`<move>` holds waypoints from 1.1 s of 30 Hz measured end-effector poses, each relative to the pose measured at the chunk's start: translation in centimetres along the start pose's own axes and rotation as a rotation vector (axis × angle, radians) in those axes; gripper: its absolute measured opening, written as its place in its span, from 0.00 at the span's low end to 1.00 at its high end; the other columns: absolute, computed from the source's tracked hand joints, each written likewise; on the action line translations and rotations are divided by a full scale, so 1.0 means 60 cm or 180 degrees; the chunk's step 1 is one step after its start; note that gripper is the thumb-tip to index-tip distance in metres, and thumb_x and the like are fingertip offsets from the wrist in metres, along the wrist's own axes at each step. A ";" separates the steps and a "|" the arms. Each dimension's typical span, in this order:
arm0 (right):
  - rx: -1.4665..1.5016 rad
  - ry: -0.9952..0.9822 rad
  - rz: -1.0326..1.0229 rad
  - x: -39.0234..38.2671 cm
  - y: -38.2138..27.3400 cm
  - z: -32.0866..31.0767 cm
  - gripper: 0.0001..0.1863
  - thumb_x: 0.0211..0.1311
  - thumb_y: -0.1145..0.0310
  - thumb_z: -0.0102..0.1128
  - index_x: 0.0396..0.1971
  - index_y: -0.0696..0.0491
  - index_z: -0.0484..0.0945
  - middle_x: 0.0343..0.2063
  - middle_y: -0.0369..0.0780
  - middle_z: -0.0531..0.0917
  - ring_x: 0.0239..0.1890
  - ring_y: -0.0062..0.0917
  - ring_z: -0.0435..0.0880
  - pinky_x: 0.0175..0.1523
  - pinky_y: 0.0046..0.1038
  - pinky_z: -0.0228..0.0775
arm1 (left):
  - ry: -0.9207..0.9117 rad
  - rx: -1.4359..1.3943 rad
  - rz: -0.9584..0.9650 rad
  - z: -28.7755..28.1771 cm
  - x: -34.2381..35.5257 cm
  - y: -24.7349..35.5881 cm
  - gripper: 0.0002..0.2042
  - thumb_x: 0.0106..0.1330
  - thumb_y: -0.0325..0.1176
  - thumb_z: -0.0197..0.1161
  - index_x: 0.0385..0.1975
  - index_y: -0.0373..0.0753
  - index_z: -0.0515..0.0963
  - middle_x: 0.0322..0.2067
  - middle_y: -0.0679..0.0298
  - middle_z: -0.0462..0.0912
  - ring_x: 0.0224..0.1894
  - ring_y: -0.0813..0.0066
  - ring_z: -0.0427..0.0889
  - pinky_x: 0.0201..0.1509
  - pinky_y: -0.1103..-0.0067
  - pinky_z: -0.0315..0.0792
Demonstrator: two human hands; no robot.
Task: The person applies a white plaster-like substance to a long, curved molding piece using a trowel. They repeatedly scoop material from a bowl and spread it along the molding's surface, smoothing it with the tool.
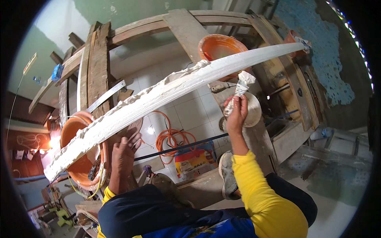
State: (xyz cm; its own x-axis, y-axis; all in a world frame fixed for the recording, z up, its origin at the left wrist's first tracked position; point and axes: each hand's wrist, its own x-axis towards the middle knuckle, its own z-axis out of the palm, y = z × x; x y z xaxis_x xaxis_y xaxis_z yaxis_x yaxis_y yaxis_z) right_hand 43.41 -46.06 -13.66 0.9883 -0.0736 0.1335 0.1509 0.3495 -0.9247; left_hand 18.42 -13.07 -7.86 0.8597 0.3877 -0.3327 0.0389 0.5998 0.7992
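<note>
A long white plaster strip (170, 93) slants across the view from low left to upper right, thick wet plaster heaped along its far edge. My right hand (237, 115) is closed round a short plaster-caked tool (240, 90), a white lump on its upper end; plaster hides its exact kind. This hand is on the near side of the strip, above a round whitish container (253, 110). Just below the strip's left part, my left hand (124, 154) has its fingers apart, beside a brownish flat piece (133, 129). I see nothing gripped in it.
An orange basin (104, 158) stands under the strip's left end; another orange basin (222, 43) sits beyond it. Wooden planks (98, 71) frame the work area. Below lie a coiled orange hose (168, 139), a dark bar (182, 147) and a colourful box (194, 163).
</note>
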 end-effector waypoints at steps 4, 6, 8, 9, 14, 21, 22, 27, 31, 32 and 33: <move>-0.0624 0.0119 -0.0534 0.026 0.042 0.011 0.09 0.79 0.65 0.52 0.48 0.54 0.73 0.35 0.33 0.78 0.35 0.15 0.75 0.41 0.21 0.69 | 0.0048 -0.0266 0.0240 0.007 0.003 0.018 0.20 0.79 0.45 0.56 0.62 0.39 0.72 0.62 0.55 0.78 0.59 0.63 0.81 0.63 0.67 0.74; -0.0971 0.0258 -0.0812 0.039 0.057 0.027 0.09 0.79 0.67 0.52 0.48 0.56 0.72 0.36 0.34 0.77 0.38 0.17 0.74 0.44 0.23 0.69 | 0.0086 -0.0270 0.0214 -0.010 0.009 0.012 0.21 0.79 0.47 0.54 0.62 0.40 0.72 0.60 0.58 0.80 0.57 0.65 0.81 0.63 0.67 0.73; -0.1733 0.0465 -0.1170 0.046 0.094 0.021 0.09 0.78 0.68 0.53 0.48 0.57 0.72 0.36 0.37 0.77 0.39 0.21 0.75 0.45 0.26 0.71 | 0.0134 -0.0305 0.0209 -0.003 0.006 0.017 0.20 0.79 0.47 0.54 0.62 0.41 0.72 0.55 0.61 0.83 0.55 0.68 0.82 0.62 0.67 0.74; -0.2138 0.0576 -0.1354 0.048 0.110 0.011 0.09 0.77 0.69 0.54 0.48 0.58 0.72 0.36 0.38 0.77 0.39 0.24 0.76 0.46 0.28 0.71 | 0.0113 -0.0326 0.0187 0.001 0.010 0.017 0.20 0.79 0.47 0.53 0.62 0.42 0.72 0.55 0.62 0.82 0.55 0.69 0.81 0.62 0.67 0.74; -0.2334 0.0283 -0.1397 -0.015 0.109 0.059 0.11 0.68 0.81 0.54 0.48 0.59 0.69 0.42 0.50 0.75 0.44 0.45 0.78 0.49 0.41 0.73 | 0.0184 -0.0388 0.0214 -0.001 0.004 0.017 0.18 0.80 0.47 0.52 0.61 0.45 0.73 0.53 0.66 0.83 0.53 0.73 0.81 0.61 0.69 0.74; -0.2462 -0.0119 -0.1518 -0.085 0.109 0.073 0.10 0.72 0.74 0.58 0.47 0.59 0.70 0.43 0.49 0.75 0.44 0.42 0.78 0.50 0.39 0.73 | 0.0128 -0.0476 0.0215 -0.001 0.004 0.014 0.17 0.81 0.46 0.52 0.60 0.44 0.73 0.53 0.66 0.83 0.52 0.74 0.81 0.60 0.71 0.74; -0.2267 -0.0268 -0.1344 -0.100 0.099 0.079 0.09 0.73 0.73 0.58 0.46 0.60 0.70 0.43 0.49 0.75 0.44 0.41 0.78 0.50 0.38 0.73 | 0.0116 -0.0465 0.0217 -0.002 0.005 0.015 0.17 0.81 0.46 0.52 0.60 0.44 0.73 0.52 0.66 0.83 0.52 0.74 0.81 0.60 0.71 0.74; -0.1293 0.0245 -0.0639 -0.056 0.097 0.099 0.10 0.76 0.71 0.56 0.46 0.59 0.66 0.41 0.44 0.74 0.41 0.28 0.75 0.49 0.31 0.71 | 0.0187 -0.0554 0.0215 0.007 0.002 0.014 0.16 0.81 0.45 0.52 0.60 0.45 0.73 0.52 0.66 0.83 0.51 0.73 0.81 0.58 0.70 0.74; -0.1739 0.0507 -0.1321 0.003 0.094 0.129 0.11 0.75 0.72 0.58 0.46 0.58 0.65 0.39 0.43 0.74 0.41 0.28 0.74 0.50 0.31 0.70 | 0.0190 -0.0530 0.0205 -0.008 0.009 0.009 0.19 0.80 0.47 0.53 0.61 0.42 0.72 0.54 0.62 0.82 0.52 0.70 0.82 0.60 0.68 0.74; -0.1645 0.0501 -0.1324 0.000 0.107 0.136 0.12 0.75 0.72 0.58 0.47 0.58 0.65 0.40 0.44 0.75 0.41 0.29 0.74 0.50 0.31 0.70 | 0.0182 -0.0536 0.0223 -0.007 0.008 0.008 0.19 0.80 0.47 0.53 0.61 0.42 0.72 0.54 0.62 0.82 0.52 0.70 0.82 0.60 0.68 0.74; -0.1673 0.0415 -0.1266 -0.011 0.114 0.142 0.12 0.74 0.72 0.59 0.47 0.58 0.65 0.39 0.44 0.75 0.41 0.30 0.74 0.50 0.31 0.70 | 0.0172 -0.0544 0.0239 -0.005 0.008 0.008 0.19 0.80 0.47 0.53 0.61 0.42 0.72 0.54 0.62 0.82 0.53 0.70 0.82 0.60 0.68 0.74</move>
State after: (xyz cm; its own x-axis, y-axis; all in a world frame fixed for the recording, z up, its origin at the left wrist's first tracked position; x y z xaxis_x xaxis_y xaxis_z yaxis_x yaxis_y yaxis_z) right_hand 43.95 -35.68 -17.07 0.8440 -0.2265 0.4862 0.4399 -0.2264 -0.8690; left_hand 18.69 -12.37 -7.79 0.8281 0.4702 -0.3053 -0.1155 0.6761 0.7277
